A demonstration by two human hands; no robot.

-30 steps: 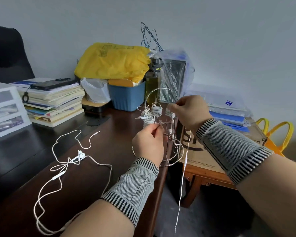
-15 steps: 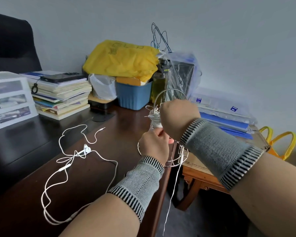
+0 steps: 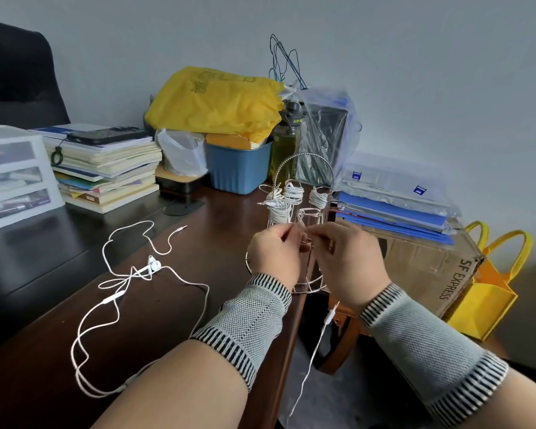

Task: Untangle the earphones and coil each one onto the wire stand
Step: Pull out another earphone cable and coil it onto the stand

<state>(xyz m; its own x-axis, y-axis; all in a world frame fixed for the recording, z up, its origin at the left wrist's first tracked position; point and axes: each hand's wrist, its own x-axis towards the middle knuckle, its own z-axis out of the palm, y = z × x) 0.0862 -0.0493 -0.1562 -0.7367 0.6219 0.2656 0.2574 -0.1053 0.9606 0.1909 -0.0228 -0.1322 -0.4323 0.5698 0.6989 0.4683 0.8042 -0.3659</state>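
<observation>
- Both hands meet in front of the silver wire stand [image 3: 302,187], low on its frame. The left hand [image 3: 274,253] and right hand [image 3: 347,261] each pinch a thin white earphone cord [image 3: 317,342] between curled fingers, probably to keep it taut while winding it onto a prong.
- Below the grip, the cord's loose tail with its inline remote hangs past the edge of the dark wooden desk [image 3: 174,329], free to feed upward.
- Above the grip, three white coils [image 3: 293,193] already sit on the stand's upper prongs, so this looks like a later earphone.
- Left of the grip and well apart, another white earphone [image 3: 130,283] lies loosely sprawled on the desk, apparently waiting its turn.
</observation>
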